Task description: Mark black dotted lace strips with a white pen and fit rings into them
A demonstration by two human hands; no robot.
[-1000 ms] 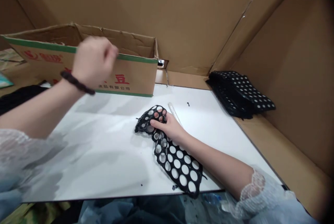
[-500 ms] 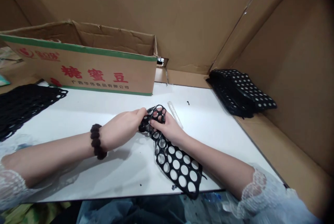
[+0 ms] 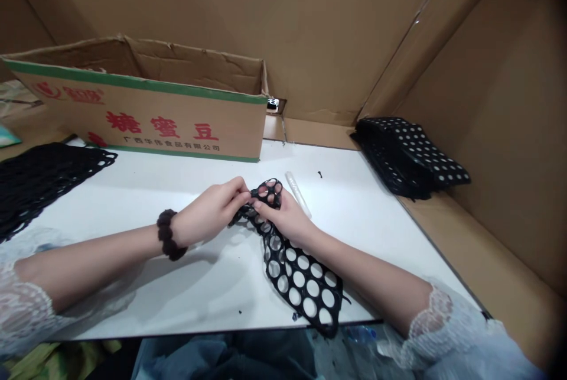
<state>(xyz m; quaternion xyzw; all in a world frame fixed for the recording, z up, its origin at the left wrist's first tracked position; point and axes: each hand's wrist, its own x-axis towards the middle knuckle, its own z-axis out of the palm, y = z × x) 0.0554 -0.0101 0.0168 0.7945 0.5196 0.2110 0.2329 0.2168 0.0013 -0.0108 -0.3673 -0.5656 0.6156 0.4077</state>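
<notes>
Left grip pinches a twisted bit of black, round-holed netting, right grip holding the bunched part close beside it! The wider section lies limp over the white desk, near a slim translucent strip; green-edged carton behind.

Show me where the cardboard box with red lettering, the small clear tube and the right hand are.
Cardboard box [image 3: 234, 114]: head view, front panel.
Clear tube [image 3: 297, 193]: head view, middle of its length.
Right hand [image 3: 290, 215]: head view, back of the hand.
</notes>
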